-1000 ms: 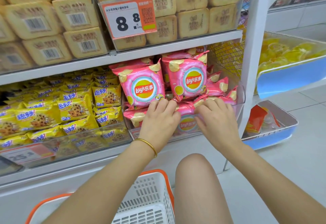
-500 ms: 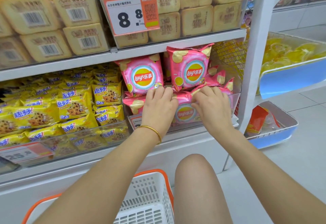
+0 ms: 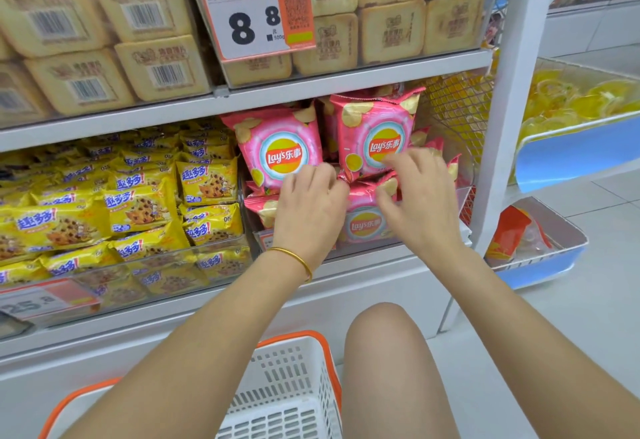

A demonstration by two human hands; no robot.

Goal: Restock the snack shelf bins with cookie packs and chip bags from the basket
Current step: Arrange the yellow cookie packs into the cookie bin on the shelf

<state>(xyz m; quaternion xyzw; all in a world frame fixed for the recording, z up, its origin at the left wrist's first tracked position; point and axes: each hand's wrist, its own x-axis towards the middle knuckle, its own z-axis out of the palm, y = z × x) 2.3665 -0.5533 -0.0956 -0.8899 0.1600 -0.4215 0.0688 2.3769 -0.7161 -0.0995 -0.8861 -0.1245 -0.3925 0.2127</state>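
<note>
Both forearms (image 3: 207, 334) bare up to frame edge. One thin gold bangle (image 3: 294, 256) on the wrist below the left grip (image 3: 311, 210), plain, smooth, shiny. Bare knee (image 3: 388, 331) and thigh (image 3: 391, 400), lower centre.

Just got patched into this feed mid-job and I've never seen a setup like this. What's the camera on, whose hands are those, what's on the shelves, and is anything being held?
No machine here: a person works with two bare hands, and the one camera sits on their head, looking forward and down. The left hand has its fingers curled at the lower edge of the left upright pink chip bag; whether it grips cannot be told. The right hand hovers, fingers loose, before the right upright chip bag, holding nothing. The bin to the left holds yellow cookie packs. The white basket sits below, beside the knee.
</note>
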